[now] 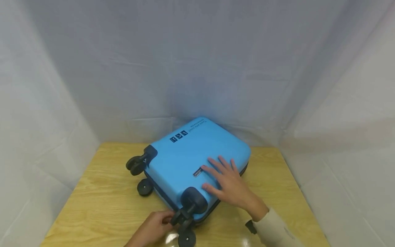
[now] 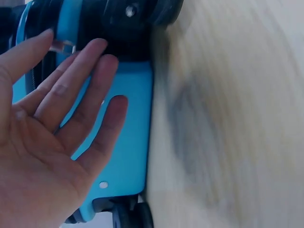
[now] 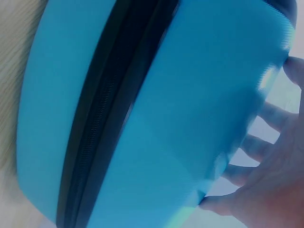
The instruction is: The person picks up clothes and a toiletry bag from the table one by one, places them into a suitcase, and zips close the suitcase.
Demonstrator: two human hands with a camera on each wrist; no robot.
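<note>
— Suitcase (image 1: 191,154), where is it?

— Flat on its side on the wooden table (image 1: 102,192), about the middle, its wheel end turned toward the person. It is bright blue with a black zip seam (image 3: 109,118) running round the edge, which the right wrist view shows close up.

— And the right hand (image 1: 229,183)?

— Laid on the upper shell, near the edge closest to the person. The fingers (image 1: 216,164) are spread and fairly straight, palm down on the blue surface; they rest on it and grasp nothing. The index fingertip lies just beside a small dark label (image 1: 198,172).

— The left hand (image 1: 154,228)?

— Low at the near end of the suitcase, by the wheels. In the head view its fingers reach to the black wheel mount (image 1: 185,216) at the bottom corner. The left wrist view shows the palm open and the fingers (image 2: 71,90) stretched out against the blue end panel, just below a black wheel (image 2: 137,14). Nothing is clenched there; it touches rather than grips.

— What else is around?

— Two more wheels (image 1: 137,164) stick out on the left side of the case. Pale cloth (image 1: 197,61) hangs behind and to both sides of the table. A cream sleeve (image 1: 277,230) covers the right forearm.
</note>
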